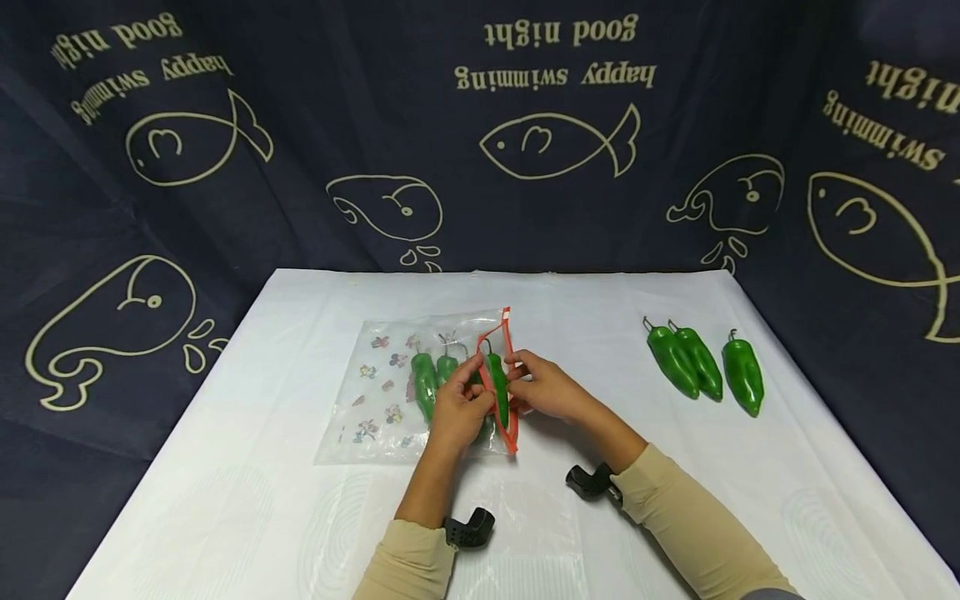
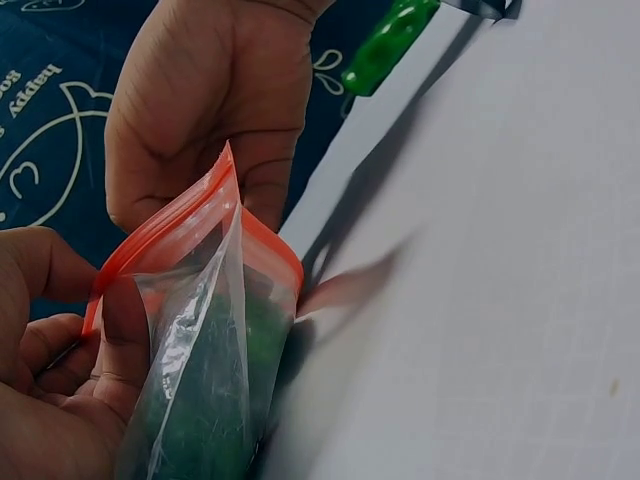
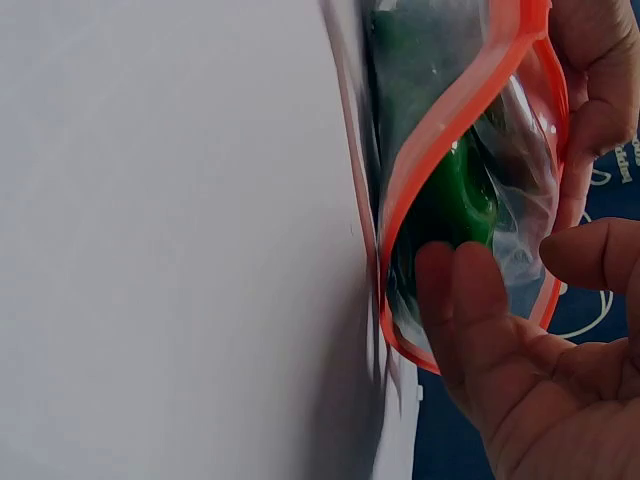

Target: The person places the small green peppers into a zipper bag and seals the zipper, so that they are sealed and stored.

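A clear zip bag (image 1: 347, 421) with a red-edged mouth and small printed figures lies on its side, several green peppers (image 1: 424, 383) showing through it. My left hand (image 1: 456, 412) pinches the rim of the mouth between thumb and fingers, also visible in the left wrist view (image 2: 60, 390). One green pepper (image 1: 498, 385) is within the open mouth. Beside it is my right hand (image 1: 553, 392). In the right wrist view, this hand's extended fingers (image 3: 480, 290) reach into the mouth, fingertips right at the pepper (image 3: 472, 195), while the thumb stands apart.
Three loose green peppers (image 1: 742, 375) lie on the right of the white table (image 1: 600, 317). A dark curtain (image 1: 562, 217) with fish and whale drawings hangs behind the table. Black wrist-worn devices (image 1: 470, 528) sit at both cuffs.
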### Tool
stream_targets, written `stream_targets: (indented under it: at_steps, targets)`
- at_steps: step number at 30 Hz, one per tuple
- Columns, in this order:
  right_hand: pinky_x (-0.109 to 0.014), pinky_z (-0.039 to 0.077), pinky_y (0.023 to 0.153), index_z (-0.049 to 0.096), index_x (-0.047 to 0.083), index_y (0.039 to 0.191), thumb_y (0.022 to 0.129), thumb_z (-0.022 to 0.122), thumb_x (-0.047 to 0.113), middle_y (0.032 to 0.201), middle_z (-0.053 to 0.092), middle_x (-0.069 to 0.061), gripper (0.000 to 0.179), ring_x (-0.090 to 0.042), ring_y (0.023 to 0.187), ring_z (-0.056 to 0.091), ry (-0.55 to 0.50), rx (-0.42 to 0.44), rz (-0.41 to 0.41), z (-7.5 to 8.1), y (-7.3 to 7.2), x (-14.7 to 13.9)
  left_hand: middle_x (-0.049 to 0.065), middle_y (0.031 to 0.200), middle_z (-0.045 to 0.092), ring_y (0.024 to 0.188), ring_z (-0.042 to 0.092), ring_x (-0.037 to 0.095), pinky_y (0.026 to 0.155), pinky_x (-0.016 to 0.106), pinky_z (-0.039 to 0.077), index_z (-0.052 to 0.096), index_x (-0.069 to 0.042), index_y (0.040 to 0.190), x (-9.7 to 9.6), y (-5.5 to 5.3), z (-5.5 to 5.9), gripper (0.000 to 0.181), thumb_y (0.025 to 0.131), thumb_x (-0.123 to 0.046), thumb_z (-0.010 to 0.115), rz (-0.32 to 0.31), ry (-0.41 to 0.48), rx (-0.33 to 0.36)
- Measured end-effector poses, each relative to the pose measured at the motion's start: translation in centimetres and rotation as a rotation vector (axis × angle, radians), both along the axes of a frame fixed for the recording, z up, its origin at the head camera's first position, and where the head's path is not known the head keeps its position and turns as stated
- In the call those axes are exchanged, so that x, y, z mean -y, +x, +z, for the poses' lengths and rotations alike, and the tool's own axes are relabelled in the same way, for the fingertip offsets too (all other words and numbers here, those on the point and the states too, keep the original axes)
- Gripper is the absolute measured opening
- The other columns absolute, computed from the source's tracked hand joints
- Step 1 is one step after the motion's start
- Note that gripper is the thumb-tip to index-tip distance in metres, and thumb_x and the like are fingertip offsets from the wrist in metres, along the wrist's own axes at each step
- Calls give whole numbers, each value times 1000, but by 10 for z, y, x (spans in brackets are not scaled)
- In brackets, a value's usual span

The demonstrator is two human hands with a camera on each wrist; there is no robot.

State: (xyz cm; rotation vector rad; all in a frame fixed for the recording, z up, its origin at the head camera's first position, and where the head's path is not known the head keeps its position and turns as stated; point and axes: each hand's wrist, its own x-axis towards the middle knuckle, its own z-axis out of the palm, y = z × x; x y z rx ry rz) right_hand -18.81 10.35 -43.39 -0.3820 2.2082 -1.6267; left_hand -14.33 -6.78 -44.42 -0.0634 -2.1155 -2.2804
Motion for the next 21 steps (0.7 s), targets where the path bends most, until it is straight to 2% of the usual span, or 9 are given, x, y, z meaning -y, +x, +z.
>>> stream_targets:
  at_steps: [1, 4, 6, 8, 10, 21]
  targets:
    - [-40, 60, 68, 44, -5, 139, 91, 54, 3, 116, 58, -22, 49, -29, 81, 70, -8, 4, 2, 0, 0, 0, 24, 103, 61, 75, 59, 10, 64, 22, 54, 47, 0, 146, 0, 0, 0, 67, 81, 12, 60, -4, -4, 1]
    - [-40, 59, 70, 41, -6, 140, 90, 52, 2, 115, 59, -23, 51, -31, 81, 69, -37, 27, 12, 0, 1, 1, 20, 99, 62, 74, 59, 10, 63, 22, 54, 48, -2, 146, -1, -1, 0, 67, 81, 12, 59, -3, -16, 18]
    - [-40, 59, 71, 38, -8, 141, 90, 51, 1, 114, 61, -24, 54, -31, 82, 69, -64, 46, 17, 0, 2, 1, 16, 93, 62, 72, 57, 9, 63, 22, 53, 49, -3, 146, -1, -1, 1, 68, 80, 13, 58, 1, -29, 31]
    - [-39, 59, 72, 35, -8, 143, 90, 51, 1, 112, 62, -23, 56, -31, 82, 69, -82, 63, 17, -1, 2, 2, 7, 80, 61, 69, 56, 8, 62, 21, 52, 50, -4, 145, -2, -2, -4, 69, 79, 12, 58, 9, -35, 35]
    - [-38, 59, 71, 34, -8, 143, 90, 51, 1, 110, 64, -21, 56, -29, 81, 69, -91, 73, 10, 0, 3, 2, 4, 76, 60, 66, 55, 8, 60, 21, 51, 50, -4, 145, -2, -2, -4, 69, 79, 12, 58, 8, -41, 33]
    - [-34, 57, 69, 26, -4, 150, 88, 50, 1, 112, 67, -19, 67, -20, 74, 65, -98, 78, -10, 0, 6, 7, 3, 74, 59, 66, 56, 9, 59, 20, 50, 49, -3, 146, -2, -3, -4, 69, 78, 12, 58, 8, -44, 23]
